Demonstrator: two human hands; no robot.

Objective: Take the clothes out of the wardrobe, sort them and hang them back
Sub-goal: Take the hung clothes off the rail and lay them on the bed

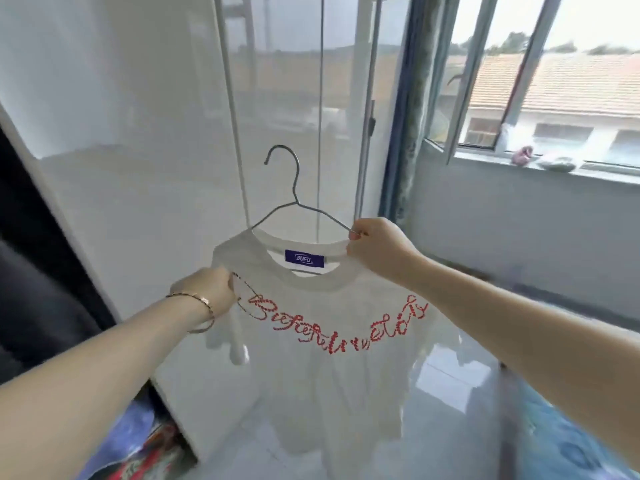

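- Item under handling: one white T-shirt (332, 375) with red script across the chest and a purple label (304, 260) inside the neck, held up at the centre of the frame, clear of the floor.
- The garment sits on a wire hanger (297, 201). The hanger's shoulders run inside the neckline and its hook stands free above, caught on nothing.
- Left hand (211, 292) (bracelet at the wrist): fingers curled round the shirt's shoulder fabric at centre left.
- Right hand (377, 249): pinches the hanger wire together with the neck edge at centre right.
- Wardrobe door (138, 168): a glossy white panel fills the upper left behind the shirt. A dark strip at the left edge may be the open interior, but this cannot be confirmed, and no rail is in view.
- Judged done: this shirt is out of the wardrobe and appears dressed onto its hanger, or nearly so.
- Judged outstanding: squaring the shoulders, then hooking the hanger back on the rail.
- Colourful fabric (145, 452) lies at the lower left, so further garments probably await sorting. Their number cannot be told.
- Overall: mid-task, with no rehung garments in view.
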